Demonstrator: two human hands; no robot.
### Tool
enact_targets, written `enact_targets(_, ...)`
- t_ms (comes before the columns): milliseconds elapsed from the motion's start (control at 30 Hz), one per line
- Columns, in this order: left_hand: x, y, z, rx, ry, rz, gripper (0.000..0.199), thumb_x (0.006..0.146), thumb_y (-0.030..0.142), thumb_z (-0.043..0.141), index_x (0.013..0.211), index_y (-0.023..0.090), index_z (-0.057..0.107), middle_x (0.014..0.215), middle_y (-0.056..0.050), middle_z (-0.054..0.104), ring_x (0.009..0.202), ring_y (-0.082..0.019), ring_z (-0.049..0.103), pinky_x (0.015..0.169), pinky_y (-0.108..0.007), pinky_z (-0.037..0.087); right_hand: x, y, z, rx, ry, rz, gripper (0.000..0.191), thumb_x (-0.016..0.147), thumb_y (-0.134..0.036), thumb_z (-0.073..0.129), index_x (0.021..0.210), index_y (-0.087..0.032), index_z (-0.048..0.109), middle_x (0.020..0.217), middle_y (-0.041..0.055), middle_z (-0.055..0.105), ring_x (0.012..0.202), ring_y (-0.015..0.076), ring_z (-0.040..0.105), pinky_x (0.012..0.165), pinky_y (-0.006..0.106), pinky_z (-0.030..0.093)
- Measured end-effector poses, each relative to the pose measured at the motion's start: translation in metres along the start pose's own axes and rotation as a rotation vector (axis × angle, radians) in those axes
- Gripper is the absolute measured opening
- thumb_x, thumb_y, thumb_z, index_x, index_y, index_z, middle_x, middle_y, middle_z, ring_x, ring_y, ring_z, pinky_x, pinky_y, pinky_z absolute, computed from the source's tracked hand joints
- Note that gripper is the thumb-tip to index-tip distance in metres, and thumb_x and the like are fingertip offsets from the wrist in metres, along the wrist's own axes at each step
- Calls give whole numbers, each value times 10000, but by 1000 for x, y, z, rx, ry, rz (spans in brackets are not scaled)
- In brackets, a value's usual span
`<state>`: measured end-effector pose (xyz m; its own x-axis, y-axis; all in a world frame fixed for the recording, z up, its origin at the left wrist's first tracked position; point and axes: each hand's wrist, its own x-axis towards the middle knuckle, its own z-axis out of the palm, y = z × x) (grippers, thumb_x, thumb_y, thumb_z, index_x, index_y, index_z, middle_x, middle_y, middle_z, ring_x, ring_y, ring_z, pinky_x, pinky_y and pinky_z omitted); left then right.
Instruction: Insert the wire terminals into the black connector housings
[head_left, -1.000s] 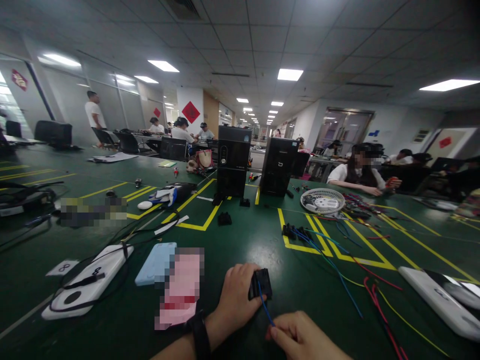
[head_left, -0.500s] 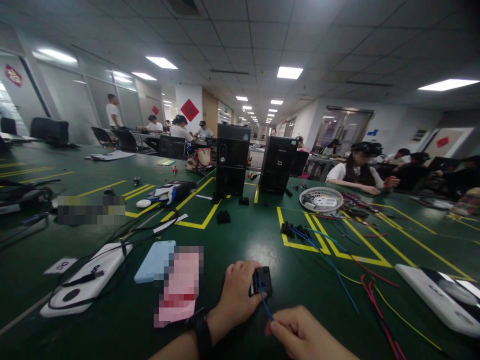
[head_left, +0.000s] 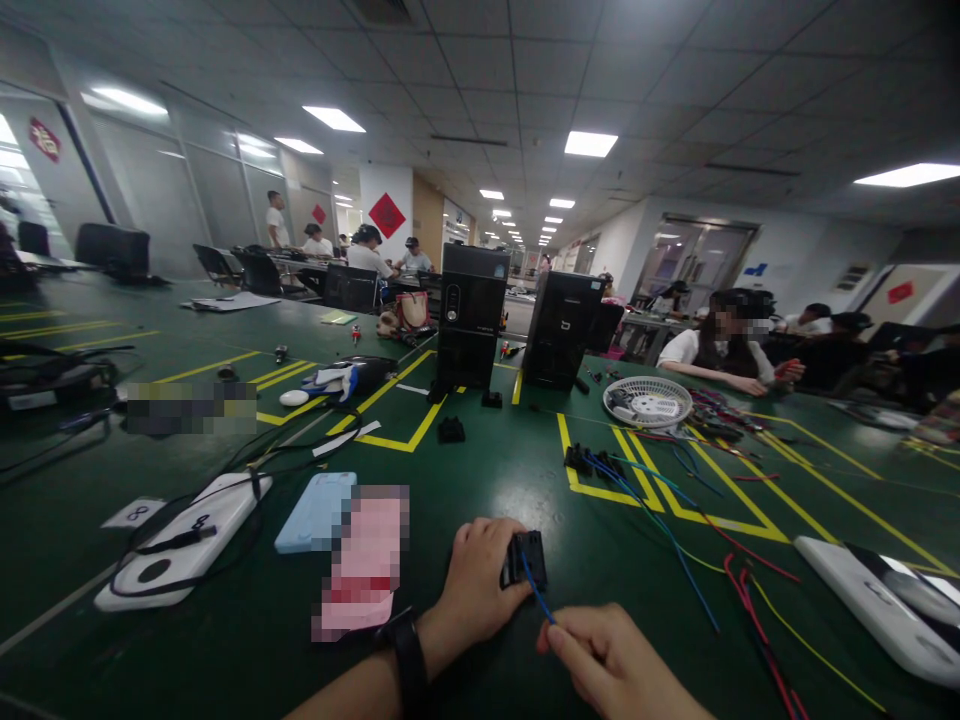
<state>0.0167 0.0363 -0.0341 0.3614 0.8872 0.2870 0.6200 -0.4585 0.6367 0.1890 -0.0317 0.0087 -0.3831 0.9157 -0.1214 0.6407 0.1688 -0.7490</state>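
Near the front of the green table, my left hand (head_left: 480, 580) is closed on a small black connector block (head_left: 534, 556), its thumb and fingers gripping the block's left side. A blue wire (head_left: 535, 586) runs from the block's face down to my right hand (head_left: 604, 650). Thumb and forefinger of that hand pinch the wire's lower end. Whether the upper end sits inside the block or only touches it, I cannot tell. More black blocks (head_left: 581, 460) with blue and green wires attached lie further off to the right.
Two black computer towers (head_left: 471, 330) stand at the back. A white basket (head_left: 648, 402) sits right of them, near a seated person. Loose red wires (head_left: 757, 620) and a white device (head_left: 874, 605) lie right. On the left are a light blue case (head_left: 316, 512), a pink packet (head_left: 367, 560) and a cabled white device (head_left: 184, 545).
My right hand has shifted slightly to the right, with the blue wire still pinched. My left hand keeps its hold on the block. The camera view has turned a little.
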Motion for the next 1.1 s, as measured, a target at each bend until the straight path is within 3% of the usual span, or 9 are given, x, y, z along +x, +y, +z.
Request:
enact_targets(167,1,-2,0,-16,3,-2,433,693,242,719,1088,271,543,1095,7,607,1034,-239,486,895,-367,301,4,7,10,-188,-68,-8,333,890,-308,462,733,-150,709,568,-37,477,552,101,421,522,216,265)
enact_targets(433,-1,3,0,-7,-16,17,407,706,262,708,1075,276,536,1092,12,604,1039,-234,484,905,-364,290,-3,-7,-4,-31,6,-54,454,946,-425,348,713,-143,618,489,-70,333,454,83,311,454,218,220)
enact_targets(733,0,4,-3,7,-40,-22,404,719,259,688,1094,270,537,1111,-8,600,1058,-246,480,925,-377,296,0,8,10,-236,-77,-43,338,893,-342,472,693,-164,678,552,-27,507,523,101,410,524,217,281)
enact_targets(967,-1,3,0,-15,-12,11,389,724,276,686,1085,272,540,1100,-6,603,1044,-243,480,917,-374,295,-3,-6,-6,-76,53,-75,442,945,-410,349,737,-140,631,504,-64,358,474,87,350,474,215,243)
enact_targets(1100,-1,4,-2,-13,-37,-14,398,719,294,694,1086,268,543,1105,-11,600,1045,-247,479,920,-373,298,1,4,6,-167,-65,-56,418,927,-366,384,724,-136,668,530,-47,420,500,86,383,478,210,237)
